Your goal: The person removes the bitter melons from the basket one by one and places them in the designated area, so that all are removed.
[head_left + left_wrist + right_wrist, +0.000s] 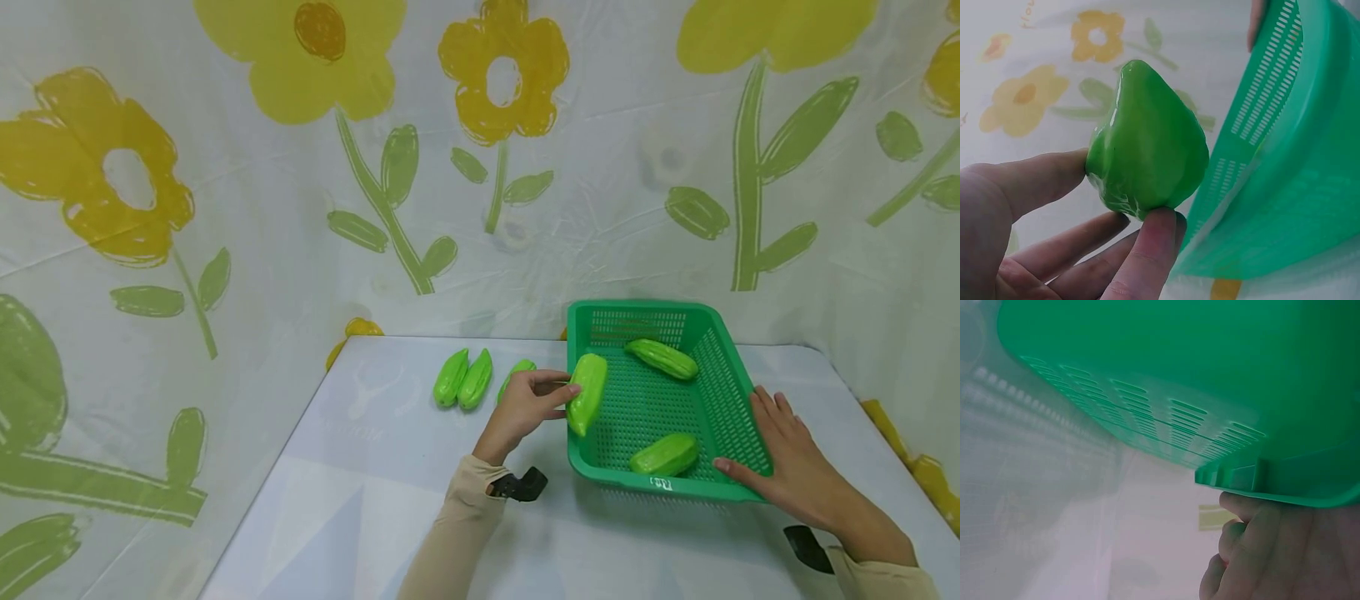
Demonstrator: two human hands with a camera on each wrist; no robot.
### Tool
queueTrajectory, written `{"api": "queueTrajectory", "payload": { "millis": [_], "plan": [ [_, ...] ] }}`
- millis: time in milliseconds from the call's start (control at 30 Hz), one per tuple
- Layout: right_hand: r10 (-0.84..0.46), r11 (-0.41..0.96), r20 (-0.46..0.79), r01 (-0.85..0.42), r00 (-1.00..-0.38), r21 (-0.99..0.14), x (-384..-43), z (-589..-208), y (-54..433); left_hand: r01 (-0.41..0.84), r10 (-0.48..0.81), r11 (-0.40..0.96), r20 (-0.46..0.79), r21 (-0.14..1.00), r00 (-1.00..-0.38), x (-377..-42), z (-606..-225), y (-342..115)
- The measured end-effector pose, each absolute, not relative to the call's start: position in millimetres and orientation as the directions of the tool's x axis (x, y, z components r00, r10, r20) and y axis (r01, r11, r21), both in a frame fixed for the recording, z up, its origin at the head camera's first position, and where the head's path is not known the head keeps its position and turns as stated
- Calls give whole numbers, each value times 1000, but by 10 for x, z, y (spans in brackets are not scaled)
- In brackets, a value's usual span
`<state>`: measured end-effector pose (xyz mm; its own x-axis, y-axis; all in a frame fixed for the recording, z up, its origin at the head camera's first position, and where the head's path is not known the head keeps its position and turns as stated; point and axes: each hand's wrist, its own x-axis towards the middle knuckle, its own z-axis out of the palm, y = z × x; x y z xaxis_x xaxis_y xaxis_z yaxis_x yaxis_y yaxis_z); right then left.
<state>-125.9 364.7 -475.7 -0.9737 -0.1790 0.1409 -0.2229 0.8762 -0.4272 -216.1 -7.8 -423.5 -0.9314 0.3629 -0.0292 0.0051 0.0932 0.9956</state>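
Observation:
My left hand [522, 412] pinches a shiny light-green gourd [588, 393] between thumb and fingertips, over the left rim of a green plastic basket [738, 400]. In the left wrist view the held gourd [1147, 144] points its tapered end at the camera. Inside the basket lie two similar items, one gourd [663, 359] toward the back and another gourd [665, 455] by the front wall. At the basket's front right corner my right hand [806, 475] grips the rim, thumb over the front edge and fingers along the outer side. Curled fingers [1254, 544] show under the rim in the right wrist view.
Left of the basket, two gourds [462, 379] lie side by side on the white table [360, 467]. A third gourd [519, 372] is partly hidden behind my left hand. A flower-print cloth [585, 167] hangs right behind the table.

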Motion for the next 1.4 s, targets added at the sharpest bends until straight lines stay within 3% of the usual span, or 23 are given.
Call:
{"api": "queueTrajectory", "payload": {
  "millis": [500, 1400],
  "plan": [
    [-178, 871, 138, -222, -974, -439, -1263, -4760, 3651, 11, 333, 61, -10, 998, -943, -2221, -4280, -414],
    [-180, 867, 136, -223, -974, -446, -1256, -4760, 3643, -3, 104, 84, -12, 996, -995, -2314, -4369, -949]
  ]
}}
